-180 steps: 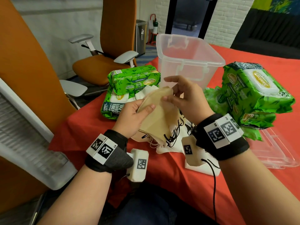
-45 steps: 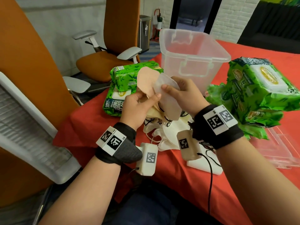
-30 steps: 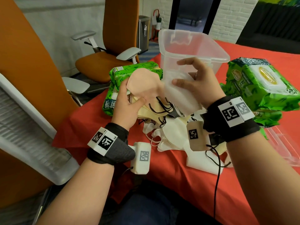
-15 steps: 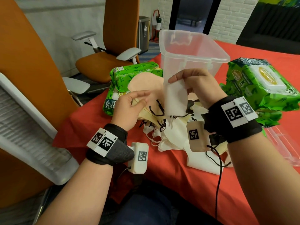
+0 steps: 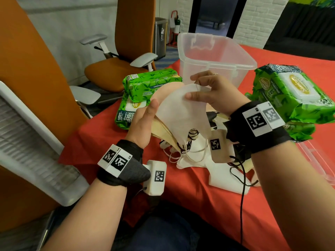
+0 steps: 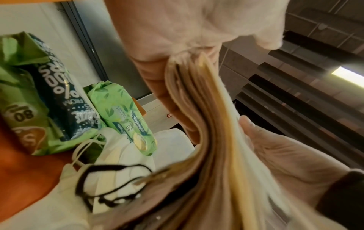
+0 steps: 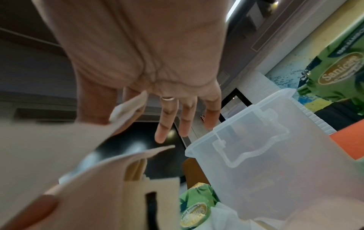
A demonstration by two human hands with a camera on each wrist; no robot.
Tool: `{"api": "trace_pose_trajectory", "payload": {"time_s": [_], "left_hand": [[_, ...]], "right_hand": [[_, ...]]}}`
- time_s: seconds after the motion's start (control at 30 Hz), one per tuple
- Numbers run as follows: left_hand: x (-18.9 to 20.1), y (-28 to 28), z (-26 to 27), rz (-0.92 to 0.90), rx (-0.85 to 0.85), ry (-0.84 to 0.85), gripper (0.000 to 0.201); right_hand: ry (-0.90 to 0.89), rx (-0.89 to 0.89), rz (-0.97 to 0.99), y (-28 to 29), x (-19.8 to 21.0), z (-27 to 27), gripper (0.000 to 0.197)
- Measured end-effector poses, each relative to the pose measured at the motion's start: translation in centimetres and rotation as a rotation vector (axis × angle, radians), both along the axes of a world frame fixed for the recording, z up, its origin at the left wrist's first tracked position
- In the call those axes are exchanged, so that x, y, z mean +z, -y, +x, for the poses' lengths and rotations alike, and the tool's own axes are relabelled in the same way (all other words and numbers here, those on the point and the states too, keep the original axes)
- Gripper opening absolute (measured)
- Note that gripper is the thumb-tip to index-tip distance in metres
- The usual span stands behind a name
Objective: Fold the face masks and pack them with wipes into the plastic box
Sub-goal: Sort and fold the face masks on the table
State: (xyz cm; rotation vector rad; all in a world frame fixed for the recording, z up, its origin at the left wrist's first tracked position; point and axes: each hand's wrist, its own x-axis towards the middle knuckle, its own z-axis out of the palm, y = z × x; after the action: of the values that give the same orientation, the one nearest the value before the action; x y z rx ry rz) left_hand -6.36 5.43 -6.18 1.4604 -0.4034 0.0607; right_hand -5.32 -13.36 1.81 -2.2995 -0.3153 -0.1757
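My left hand grips a stack of folded tan masks, thumb on top; the stack's edges fan out close up as the tan masks in the left wrist view. A white mask lies against the front of that stack, and my right hand pinches its upper edge between thumb and forefinger. The right wrist view shows the white mask under the thumb, with the other fingers spread. Just behind my hands stands the clear plastic box, open. Its inside is hidden.
Green wipes packs lie left of the box and in a pile at the right. Loose white masks with ear loops sit on the red tablecloth below my hands. A clear lid lies far right. Orange chairs stand beside the table.
My right hand has carried the white mask left and down, from hanging in front of the box to lying against the stack. My left thumb has closed onto its edge.
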Motion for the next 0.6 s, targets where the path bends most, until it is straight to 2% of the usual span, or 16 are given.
{"api": "trace_pose_trajectory", "payload": {"time_s": [0.07, 0.13, 0.2, 0.33, 0.53, 0.6], "left_hand": [[0.2, 0.2, -0.1, 0.0, -0.018, -0.02, 0.06], [0.1, 0.4, 0.0, 0.003, 0.001, -0.019, 0.035], [-0.1, 0.5, 0.1, 0.016, 0.003, 0.02, 0.017], [-0.5, 0.7, 0.3, 0.008, -0.012, 0.019, 0.017], [-0.7, 0.5, 0.6, 0.085, 0.05, 0.043, 0.02], [-0.7, 0.4, 0.7, 0.097, 0.059, 0.053, 0.02]], "right_hand": [[-0.016, 0.007, 0.013, -0.3, 0.2, 0.0, 0.01], [-0.068, 0.019, 0.146, -0.3, 0.2, 0.2, 0.016], [-0.106, -0.001, 0.291, -0.4, 0.1, 0.2, 0.009], [-0.128, -0.046, 0.413, -0.8, -0.7, 0.5, 0.023], [-0.078, -0.127, 0.498, -1.4, -1.6, 0.6, 0.021], [-0.081, -0.134, 0.498, -1.3, -1.5, 0.5, 0.036]]}}
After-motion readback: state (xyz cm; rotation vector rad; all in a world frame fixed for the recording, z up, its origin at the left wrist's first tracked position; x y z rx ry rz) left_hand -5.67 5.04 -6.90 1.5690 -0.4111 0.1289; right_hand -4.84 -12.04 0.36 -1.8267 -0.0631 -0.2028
